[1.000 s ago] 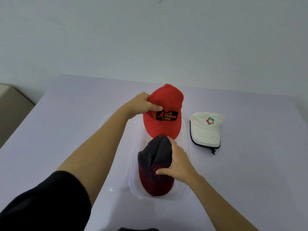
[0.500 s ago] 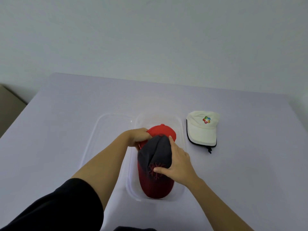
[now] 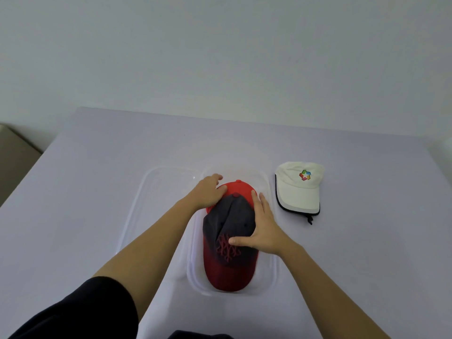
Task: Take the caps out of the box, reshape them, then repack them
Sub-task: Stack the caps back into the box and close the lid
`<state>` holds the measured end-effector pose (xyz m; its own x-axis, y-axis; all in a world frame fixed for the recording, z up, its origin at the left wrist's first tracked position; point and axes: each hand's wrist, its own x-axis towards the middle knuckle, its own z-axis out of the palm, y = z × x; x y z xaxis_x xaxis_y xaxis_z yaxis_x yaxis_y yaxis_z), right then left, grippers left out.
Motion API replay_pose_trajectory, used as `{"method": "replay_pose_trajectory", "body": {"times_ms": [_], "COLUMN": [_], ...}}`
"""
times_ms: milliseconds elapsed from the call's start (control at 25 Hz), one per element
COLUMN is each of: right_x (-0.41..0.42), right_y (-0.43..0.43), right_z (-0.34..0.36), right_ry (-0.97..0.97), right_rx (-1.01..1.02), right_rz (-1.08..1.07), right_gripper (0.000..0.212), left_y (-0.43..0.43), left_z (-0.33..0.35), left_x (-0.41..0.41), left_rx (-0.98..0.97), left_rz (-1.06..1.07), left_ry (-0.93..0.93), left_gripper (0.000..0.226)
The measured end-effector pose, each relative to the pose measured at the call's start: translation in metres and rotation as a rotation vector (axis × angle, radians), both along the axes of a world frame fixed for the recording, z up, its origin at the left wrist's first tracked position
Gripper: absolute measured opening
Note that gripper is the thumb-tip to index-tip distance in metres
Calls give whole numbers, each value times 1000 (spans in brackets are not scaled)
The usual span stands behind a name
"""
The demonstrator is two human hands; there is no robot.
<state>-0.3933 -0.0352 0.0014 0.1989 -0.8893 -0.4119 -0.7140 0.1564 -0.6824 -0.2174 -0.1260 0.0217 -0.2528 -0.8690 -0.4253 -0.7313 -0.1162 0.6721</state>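
Note:
A clear plastic box (image 3: 272,277) stands on the table in front of me. Inside it lies a dark grey cap with a dark red brim (image 3: 228,243). A bright red cap (image 3: 241,189) is tucked behind and under it at the box's far end. My left hand (image 3: 209,192) rests with relaxed fingers on the red cap's left side. My right hand (image 3: 261,231) lies flat on the right side of the grey cap, thumb across its red emblem. A white cap with a coloured logo (image 3: 298,187) sits on the table right of the box.
The box's clear lid (image 3: 151,192) lies flat on the table just left of the box. The lilac table (image 3: 85,192) ends at a pale wall behind. A brown object (image 3: 14,162) stands off the table's left edge.
The red cap came down from above the box and slid in behind the grey cap. My left hand let go its pinch and now rests on it. My right hand flattened.

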Motion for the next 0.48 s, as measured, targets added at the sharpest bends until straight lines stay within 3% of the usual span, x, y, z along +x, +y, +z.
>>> {"method": "replay_pose_trajectory", "body": {"times_ms": [120, 240, 320, 480], "right_x": [-9, -9, -8, -10], "right_y": [-14, -24, -30, -36], "right_z": [2, 3, 4, 13], "right_ry": [-125, -149, -92, 74], "right_rx": [101, 126, 102, 100], "right_rz": [-33, -53, -55, 57], "right_gripper": [147, 147, 140, 126], "left_y": [4, 8, 9, 10], "left_z": [8, 2, -3, -3], "left_x": [11, 15, 13, 13], "left_rx": [119, 233, 186, 52], "left_rz": [-38, -164, -157, -174], "left_ry": [194, 124, 91, -67], "left_gripper": [49, 71, 82, 84]}}
